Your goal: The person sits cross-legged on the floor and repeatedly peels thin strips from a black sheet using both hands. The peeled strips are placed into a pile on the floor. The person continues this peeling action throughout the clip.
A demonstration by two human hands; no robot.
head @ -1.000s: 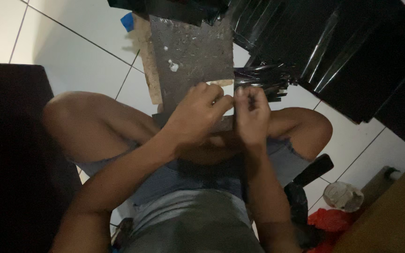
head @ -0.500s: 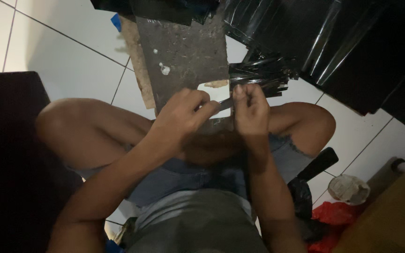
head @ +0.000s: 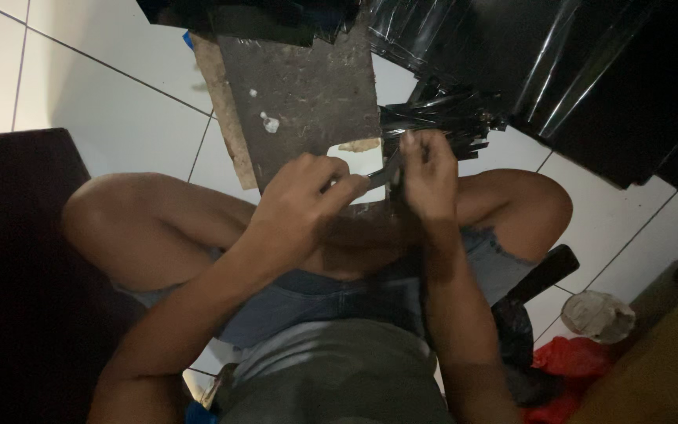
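I sit cross-legged on a white tiled floor with a worn dark board (head: 308, 94) lying in front of my knees. My left hand (head: 296, 208) and my right hand (head: 427, 174) meet over the board's near edge, both pinching a small dark strip (head: 386, 174) between their fingertips. The strip is thin and glossy, like black plastic film; its exact shape is hard to tell in the dim light. A heap of similar black strips (head: 445, 118) lies just beyond my right hand.
Black plastic sheeting (head: 559, 71) covers the floor at the upper right. A dark piece of furniture (head: 17, 259) stands at the left. At the right lie a black object (head: 539, 275), a crumpled pale wad (head: 596, 316), red cloth (head: 566, 361) and a brown surface (head: 661, 369).
Both hands have stayed together on the strip over the board's near edge, with only small finger shifts. The view has shifted slightly.
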